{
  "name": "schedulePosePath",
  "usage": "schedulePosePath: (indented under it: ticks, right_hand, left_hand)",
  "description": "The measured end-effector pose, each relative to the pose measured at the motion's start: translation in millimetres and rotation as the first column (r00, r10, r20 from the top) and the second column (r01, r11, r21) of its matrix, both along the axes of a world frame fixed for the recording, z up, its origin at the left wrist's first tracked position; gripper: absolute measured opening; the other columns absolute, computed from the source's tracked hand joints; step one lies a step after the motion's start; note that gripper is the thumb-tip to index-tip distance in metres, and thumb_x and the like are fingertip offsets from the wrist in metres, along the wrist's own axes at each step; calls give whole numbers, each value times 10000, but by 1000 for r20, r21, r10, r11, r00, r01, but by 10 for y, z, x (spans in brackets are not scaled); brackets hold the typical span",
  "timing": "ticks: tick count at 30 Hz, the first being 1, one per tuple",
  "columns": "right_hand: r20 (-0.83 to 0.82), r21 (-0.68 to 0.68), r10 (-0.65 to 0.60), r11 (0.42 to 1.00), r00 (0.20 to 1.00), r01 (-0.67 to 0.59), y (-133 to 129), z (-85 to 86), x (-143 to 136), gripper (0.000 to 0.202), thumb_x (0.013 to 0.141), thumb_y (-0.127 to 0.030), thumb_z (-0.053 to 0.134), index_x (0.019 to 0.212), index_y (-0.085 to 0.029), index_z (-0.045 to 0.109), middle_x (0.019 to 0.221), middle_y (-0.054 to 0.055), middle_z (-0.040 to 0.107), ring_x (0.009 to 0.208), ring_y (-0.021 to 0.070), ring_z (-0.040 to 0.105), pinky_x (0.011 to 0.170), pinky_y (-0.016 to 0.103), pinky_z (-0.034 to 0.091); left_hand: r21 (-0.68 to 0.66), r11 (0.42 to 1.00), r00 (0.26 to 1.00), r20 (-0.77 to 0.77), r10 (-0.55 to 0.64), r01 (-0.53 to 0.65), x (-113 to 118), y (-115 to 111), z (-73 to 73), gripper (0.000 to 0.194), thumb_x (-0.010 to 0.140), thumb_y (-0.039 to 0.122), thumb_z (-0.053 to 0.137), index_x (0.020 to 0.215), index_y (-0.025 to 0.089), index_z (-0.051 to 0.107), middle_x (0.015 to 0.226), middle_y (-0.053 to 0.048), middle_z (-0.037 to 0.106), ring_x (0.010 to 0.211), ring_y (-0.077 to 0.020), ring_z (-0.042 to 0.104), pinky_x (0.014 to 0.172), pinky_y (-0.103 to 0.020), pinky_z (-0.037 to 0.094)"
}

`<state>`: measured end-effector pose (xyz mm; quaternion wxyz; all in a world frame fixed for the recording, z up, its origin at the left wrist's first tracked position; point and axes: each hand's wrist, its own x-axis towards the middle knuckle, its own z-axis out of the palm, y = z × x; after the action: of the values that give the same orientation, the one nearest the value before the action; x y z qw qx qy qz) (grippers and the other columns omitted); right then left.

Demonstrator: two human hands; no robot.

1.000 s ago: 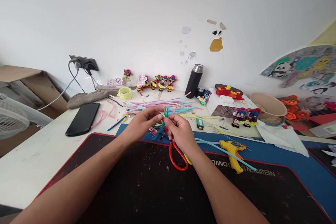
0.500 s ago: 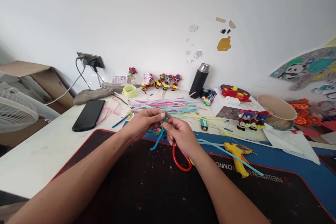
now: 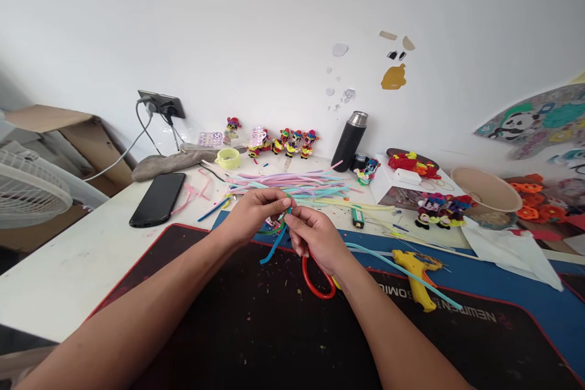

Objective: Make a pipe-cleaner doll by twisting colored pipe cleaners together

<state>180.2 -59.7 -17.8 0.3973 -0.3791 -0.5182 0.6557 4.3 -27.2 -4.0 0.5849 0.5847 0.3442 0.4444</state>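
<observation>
My left hand [image 3: 256,213] and my right hand [image 3: 315,234] meet over the back of the black mat [image 3: 256,335]. Both pinch a blue pipe cleaner [image 3: 273,248], whose free end hangs down between them. A bit of green shows at the fingertips. Red-handled scissors [image 3: 319,286] hang below my right palm, their blades hidden by the hand. Behind my hands lies a pile of pastel pipe cleaners [image 3: 292,181].
A black phone [image 3: 158,200] lies left on the white table [image 3: 86,250]. On the right is a yellow glue gun [image 3: 418,277]. Small figures [image 3: 295,143] and a black flask [image 3: 350,141] stand by the wall. A white fan [image 3: 34,189] is far left.
The view has shifted slightly, so the surroundings sit a little further right. My fingers keep their pinch, with the blue strip still between my hands.
</observation>
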Motion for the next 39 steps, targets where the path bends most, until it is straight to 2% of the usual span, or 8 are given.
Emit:
schedulePosePath:
  ticks: [8, 15, 18, 22, 26, 28, 33, 39]
  right_hand:
    - [83, 52, -8, 999, 997, 4, -18, -4, -37, 395, 908, -578, 645, 853, -188, 628, 537, -55, 563, 386, 93, 511, 367, 200, 317]
    - [2, 36, -71, 997, 997, 71, -3, 1, -18, 348, 926, -525, 635, 823, -194, 606, 505, -61, 550, 356, 91, 489, 357, 195, 340]
    - [-63, 41, -144, 988, 988, 147, 23, 19, 17, 359, 914, -527, 657, 791, -201, 573, 518, -59, 563, 355, 96, 503, 349, 197, 345]
    - [-120, 36, -223, 973, 967, 229, 61, 50, 67, 363, 885, -547, 684, 855, -191, 622, 542, -50, 577, 365, 98, 522, 338, 192, 312]
    - [-131, 29, -243, 968, 961, 249, 75, 69, 83, 375, 867, -558, 698, 881, -186, 651, 581, -32, 612, 366, 94, 518, 335, 195, 300]
    - [-129, 26, -242, 969, 962, 247, 73, 71, 80, 376, 867, -559, 700, 898, -185, 664, 605, -21, 633, 374, 96, 526, 338, 196, 302]
    - [-153, 30, -248, 966, 957, 256, 63, 70, 72, 378, 875, -551, 705, 954, -182, 698, 655, 2, 675, 382, 93, 527, 350, 201, 305]
    - [-176, -1, -261, 964, 949, 265, 70, 94, 78, 399, 840, -557, 742, 942, -173, 715, 632, 0, 663, 371, 95, 513, 351, 211, 282]
  left_hand:
    - [-15, 999, 999, 5, -32, 32, 30, -27, 2, 269, 824, 410, 779, 775, 155, 708, 687, 12, 569, 606, -111, 491, 582, -247, 395]
    - [-43, 997, 995, -69, -69, 66, 79, -58, 30, 391, 891, 555, 679, 879, 166, 656, 712, 17, 555, 641, -119, 495, 604, -247, 399]
    - [-14, 981, 968, -162, -192, 193, 70, -93, 59, 490, 960, 632, 529, 854, 164, 629, 768, -29, 630, 657, -142, 550, 612, -270, 427]
    - [-158, 935, 919, -192, -345, 318, 52, -122, 71, 517, 984, 648, 457, 898, 170, 635, 698, -45, 647, 555, -134, 529, 506, -252, 362]
    - [-239, 936, 962, -20, -271, 259, 55, -108, 37, 393, 908, 535, 672, 819, 153, 657, 587, 33, 465, 499, -80, 346, 467, -220, 252]
    - [-271, 938, 976, 63, -207, 217, 55, -86, 25, 339, 848, 472, 762, 868, 138, 702, 583, 42, 454, 497, -70, 330, 460, -206, 238]
    - [-331, 942, 974, 227, 14, 63, 45, -14, 26, 294, 785, 343, 840, 965, 129, 748, 593, 5, 603, 501, -99, 529, 478, -200, 408]
    - [-470, 878, 895, 427, 133, 93, 38, 39, -17, 156, 797, 132, 810, 942, 98, 765, 809, -78, 750, 717, -131, 702, 669, -202, 567]
